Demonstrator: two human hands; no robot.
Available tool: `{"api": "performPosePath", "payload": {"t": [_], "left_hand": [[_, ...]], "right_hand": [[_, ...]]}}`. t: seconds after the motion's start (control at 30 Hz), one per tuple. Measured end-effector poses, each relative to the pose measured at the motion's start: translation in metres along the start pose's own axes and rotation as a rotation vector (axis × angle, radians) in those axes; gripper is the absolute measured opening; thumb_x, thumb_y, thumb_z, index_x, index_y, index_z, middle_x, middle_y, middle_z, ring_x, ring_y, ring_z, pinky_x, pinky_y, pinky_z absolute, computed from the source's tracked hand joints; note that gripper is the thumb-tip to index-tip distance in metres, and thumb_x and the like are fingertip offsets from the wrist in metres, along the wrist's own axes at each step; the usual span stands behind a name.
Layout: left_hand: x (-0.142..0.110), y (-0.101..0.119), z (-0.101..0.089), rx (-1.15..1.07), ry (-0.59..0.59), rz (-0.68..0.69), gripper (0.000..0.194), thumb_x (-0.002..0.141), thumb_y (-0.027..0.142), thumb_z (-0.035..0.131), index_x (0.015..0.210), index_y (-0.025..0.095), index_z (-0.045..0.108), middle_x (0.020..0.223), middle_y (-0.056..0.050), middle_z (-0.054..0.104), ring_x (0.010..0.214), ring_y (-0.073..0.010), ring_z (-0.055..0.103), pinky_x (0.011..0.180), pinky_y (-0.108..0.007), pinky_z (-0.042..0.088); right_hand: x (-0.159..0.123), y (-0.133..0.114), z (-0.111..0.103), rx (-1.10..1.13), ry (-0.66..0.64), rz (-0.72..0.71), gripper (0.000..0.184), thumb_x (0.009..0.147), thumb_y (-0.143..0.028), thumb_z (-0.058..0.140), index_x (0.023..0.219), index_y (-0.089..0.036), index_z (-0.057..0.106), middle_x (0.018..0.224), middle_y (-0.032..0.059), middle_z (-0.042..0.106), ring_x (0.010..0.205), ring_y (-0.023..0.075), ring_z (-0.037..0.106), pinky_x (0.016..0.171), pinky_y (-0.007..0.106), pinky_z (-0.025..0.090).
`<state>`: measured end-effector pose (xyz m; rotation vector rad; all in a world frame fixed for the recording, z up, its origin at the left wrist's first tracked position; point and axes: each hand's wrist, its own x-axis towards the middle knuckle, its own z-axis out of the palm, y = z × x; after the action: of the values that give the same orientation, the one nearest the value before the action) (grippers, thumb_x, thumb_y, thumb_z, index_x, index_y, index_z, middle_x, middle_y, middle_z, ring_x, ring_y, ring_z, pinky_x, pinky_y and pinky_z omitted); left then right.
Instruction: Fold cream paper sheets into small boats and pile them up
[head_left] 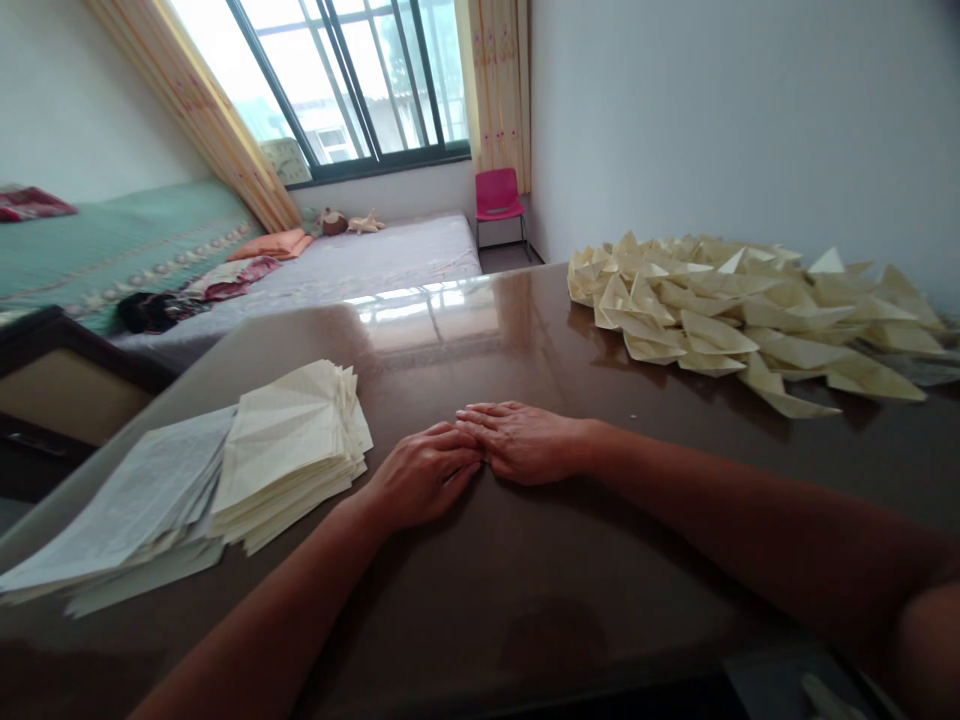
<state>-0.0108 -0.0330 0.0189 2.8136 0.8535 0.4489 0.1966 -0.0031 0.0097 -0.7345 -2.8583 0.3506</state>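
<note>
My left hand (pixel 427 474) rests palm down on the glossy brown table (pixel 450 620), its fingers loosely bent and holding nothing. Laid flat beside it, my right hand (pixel 529 440) has its fingers stretched out over the left fingertips, so the two hands touch. Left of my left hand is a stack of creased cream paper sheets (pixel 289 420), which overlaps a pile of greyish printed sheets (pixel 150 490). A heap of folded paper boats (pixel 720 300) lies beyond my right arm, near the wall.
A bed (pixel 420 245) with an orange pillow (pixel 274 245) and soft toys stands behind the table. A pink chair (pixel 499 195) is by the curtain (pixel 501 90). At the left is a dark wooden piece of furniture (pixel 56 400). The white wall (pixel 735 120) bounds the right side.
</note>
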Motion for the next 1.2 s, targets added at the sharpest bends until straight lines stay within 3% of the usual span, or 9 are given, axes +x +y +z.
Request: {"api": "performPosePath", "payload": {"t": [0.13,0.27,0.37,0.5,0.73,0.83,1.0,1.1,1.2], "left_hand": [[0.001,-0.004,0.003,-0.066,0.07,-0.013,0.022,0.092,0.023,0.045,0.093,0.021,0.067,0.1,-0.004,0.069,0.096,-0.016,0.06,0.092,-0.031,0.048],[0.006,-0.005,0.016,0.046,0.13,-0.17,0.019,0.093,0.026,0.043,0.091,0.02,0.061,0.096,-0.006,0.065,0.094,-0.0184,0.058,0.093,-0.037,0.047],[0.01,-0.003,0.026,0.122,0.146,-0.286,0.017,0.091,0.029,0.045,0.101,0.018,0.054,0.106,-0.009,0.058,0.103,-0.0225,0.053,0.093,-0.041,0.046],[0.011,-0.002,0.032,0.133,0.124,-0.352,0.029,0.09,0.029,0.045,0.116,0.017,0.043,0.121,-0.012,0.049,0.11,-0.0238,0.05,0.096,-0.044,0.043],[0.009,-0.01,0.034,0.086,0.124,-0.428,0.032,0.086,0.034,0.05,0.114,0.019,0.044,0.113,-0.009,0.052,0.107,-0.0239,0.053,0.092,-0.043,0.045],[0.009,-0.012,0.036,0.071,0.124,-0.433,0.041,0.086,0.036,0.05,0.121,0.017,0.043,0.124,-0.012,0.051,0.116,-0.0244,0.05,0.098,-0.043,0.041],[0.007,-0.013,0.037,0.115,-0.057,-0.338,0.053,0.095,0.033,0.032,0.146,0.021,0.022,0.153,-0.006,0.027,0.141,-0.0205,0.022,0.114,-0.044,0.019],[0.005,-0.014,0.034,0.142,-0.15,-0.337,0.054,0.097,0.039,0.022,0.148,0.023,0.017,0.156,-0.002,0.02,0.143,-0.0195,0.016,0.115,-0.043,0.016],[0.004,-0.014,0.031,0.162,-0.165,-0.353,0.056,0.097,0.042,0.018,0.149,0.022,0.017,0.155,-0.002,0.02,0.144,-0.0201,0.015,0.115,-0.045,0.016]], "right_hand": [[-0.004,0.009,0.01,0.102,-0.051,-0.016,0.076,0.089,-0.058,0.041,0.149,-0.014,0.021,0.154,0.0133,0.022,0.143,0.0252,0.017,0.115,0.042,0.016],[-0.005,0.01,0.016,0.089,-0.008,0.044,0.093,0.082,-0.07,0.042,0.15,-0.013,0.015,0.155,0.0157,0.016,0.144,0.0277,0.012,0.116,0.044,0.011],[-0.003,0.009,0.021,0.074,0.012,0.11,0.102,0.078,-0.076,0.04,0.15,-0.01,0.014,0.155,0.0186,0.012,0.144,0.0301,0.009,0.115,0.044,0.011],[-0.002,0.007,0.022,0.056,0.015,0.163,0.109,0.074,-0.081,0.036,0.149,-0.004,0.015,0.154,0.0219,0.011,0.144,0.0312,0.007,0.115,0.045,0.01],[-0.002,0.0,0.02,-0.024,-0.009,0.223,0.106,0.076,-0.081,0.031,0.149,-0.005,0.014,0.155,0.0201,0.011,0.144,0.0304,0.007,0.115,0.046,0.009],[-0.002,0.0,0.024,-0.105,0.0,0.267,0.102,0.079,-0.078,0.03,0.149,-0.006,0.017,0.154,0.0206,0.014,0.143,0.0308,0.01,0.115,0.046,0.012],[-0.001,-0.002,0.029,-0.194,0.0,0.371,0.102,0.08,-0.078,0.025,0.148,-0.003,0.02,0.153,0.0228,0.018,0.143,0.0317,0.012,0.114,0.046,0.015],[0.001,-0.005,0.027,-0.186,-0.047,0.406,0.106,0.077,-0.081,0.023,0.148,-0.001,0.019,0.153,0.0227,0.017,0.143,0.0319,0.011,0.114,0.045,0.014],[0.003,-0.003,0.023,-0.16,-0.087,0.422,0.109,0.076,-0.082,0.024,0.148,-0.002,0.018,0.154,0.0216,0.014,0.143,0.0324,0.01,0.115,0.045,0.013]]}}
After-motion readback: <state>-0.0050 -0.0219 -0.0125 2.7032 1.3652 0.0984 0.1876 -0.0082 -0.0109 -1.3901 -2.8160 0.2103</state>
